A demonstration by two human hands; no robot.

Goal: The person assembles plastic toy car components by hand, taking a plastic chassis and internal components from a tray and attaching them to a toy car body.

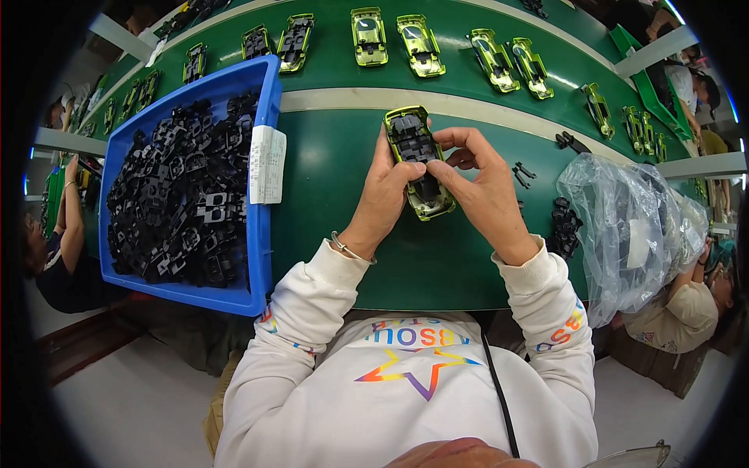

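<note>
Between my hands, above the green table, is a yellow-green toy car body (431,204) with its hollow underside facing up. A black plastic interior piece (409,134) sits inside the shell. My left hand (376,201) is wrapped around the shell's left side, its thumb pressed on the black piece. On the other side my right hand (488,191) grips the car body, with its thumb on the black piece near the middle and its bent fingers at the right edge. Both thumbs cover part of the interior.
At left stands a blue bin (264,257) heaped with black plastic parts (183,195). Several yellow-green car bodies (421,47) line the green surface beyond a pale rail (335,99). To the right lie a clear plastic bag (624,234) and loose black parts (563,226). Other people sit at both sides.
</note>
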